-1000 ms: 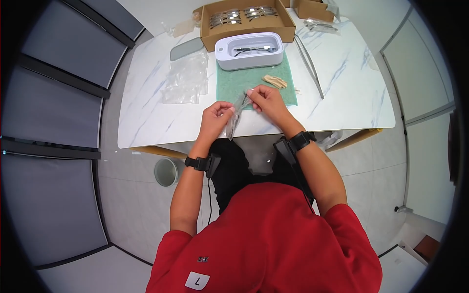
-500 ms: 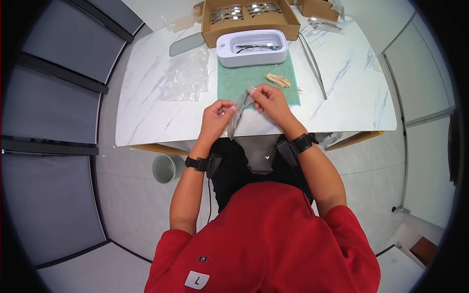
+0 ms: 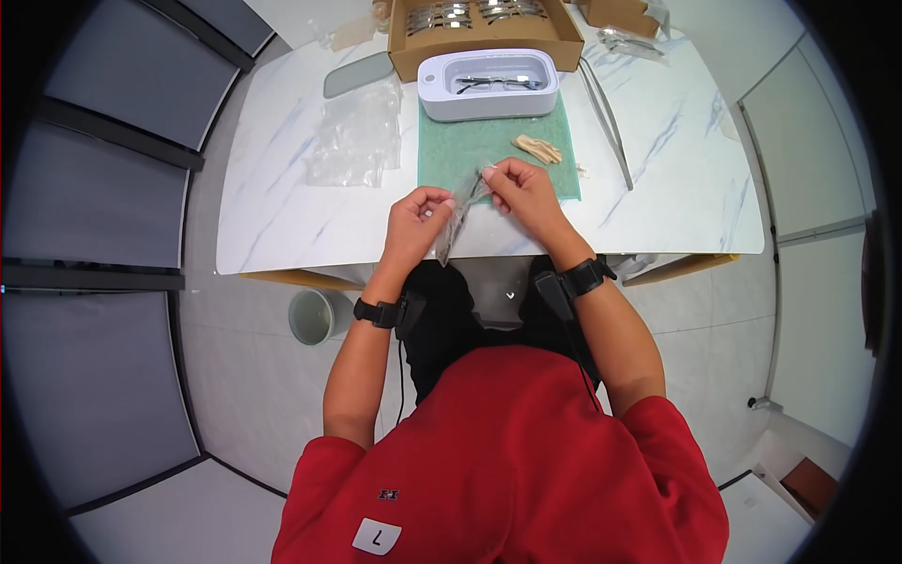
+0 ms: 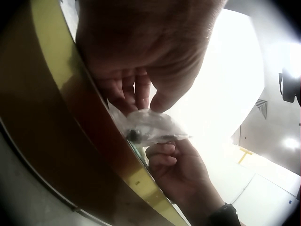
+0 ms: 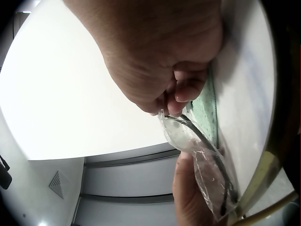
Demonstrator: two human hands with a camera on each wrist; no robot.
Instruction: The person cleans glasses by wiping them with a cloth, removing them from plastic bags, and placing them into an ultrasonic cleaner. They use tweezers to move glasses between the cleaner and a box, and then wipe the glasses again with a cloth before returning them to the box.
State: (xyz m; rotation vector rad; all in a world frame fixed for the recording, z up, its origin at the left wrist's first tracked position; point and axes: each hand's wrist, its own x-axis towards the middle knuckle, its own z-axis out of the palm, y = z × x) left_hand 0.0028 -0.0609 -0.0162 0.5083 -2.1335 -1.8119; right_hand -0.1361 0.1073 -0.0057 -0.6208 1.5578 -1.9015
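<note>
A clear plastic bag (image 3: 455, 230) with a dark-framed pair of eyeglasses (image 5: 205, 140) inside is held between both hands, over the table's near edge. My left hand (image 3: 413, 227) pinches the bag's side between thumb and fingers. At the bag's upper end, my right hand (image 3: 529, 199) pinches the plastic near a dark temple arm. The left wrist view shows the bag (image 4: 159, 125) crinkled between the two hands, with the right hand (image 4: 181, 165) beneath it in that picture. Most of the frame is blurred by the plastic.
On a green cloth (image 3: 451, 150) stand a white cleaner basin (image 3: 489, 110) with glasses in it and a crumpled beige glove (image 3: 537, 148). A cardboard box (image 3: 564, 45) of glasses is behind. Flat clear bags (image 3: 352, 141) and a grey lid (image 3: 359, 75) lie left; a thin strip (image 3: 609, 127) lies right.
Both hands keep the same grip on the bag and have barely moved. The head view has shifted slightly, so the things on the table sit higher in the picture.
</note>
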